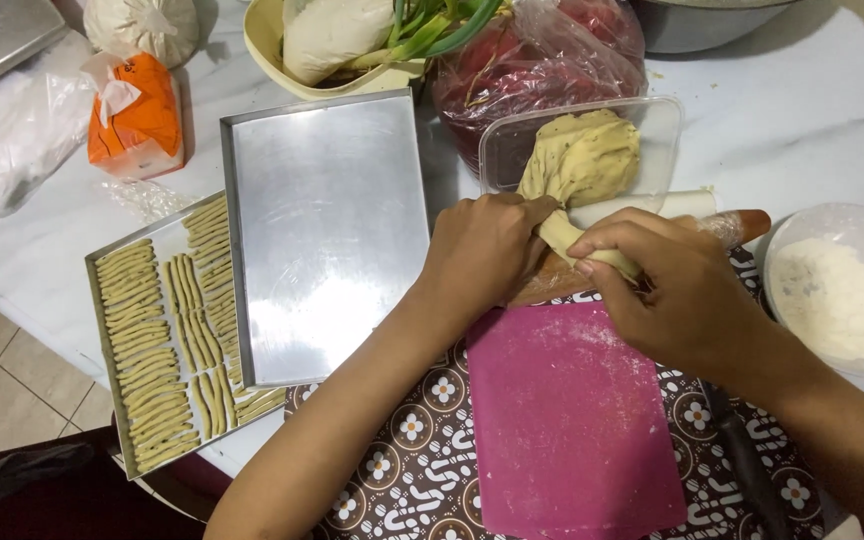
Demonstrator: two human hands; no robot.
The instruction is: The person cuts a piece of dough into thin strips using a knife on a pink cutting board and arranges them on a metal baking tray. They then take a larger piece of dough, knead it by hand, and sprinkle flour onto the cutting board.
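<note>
Now both hands, left hand (480, 252) & right hand (674, 290), pinch dough (580, 165) over pink mat (567, 420)

An orange packet (135, 118) with a knotted white top is sitting at the desk's (802, 110) far left, flanked by a white plastic bag (12, 135), while a clear bag of red contents (542, 70) is lying farther right.

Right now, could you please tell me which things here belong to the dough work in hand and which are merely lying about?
In use: left hand, right hand, dough lump, clear plastic tub, pink mat, bowl of flour, tray of dough sticks.

Lying about: orange packet, spring onions, red plastic bag.
</note>
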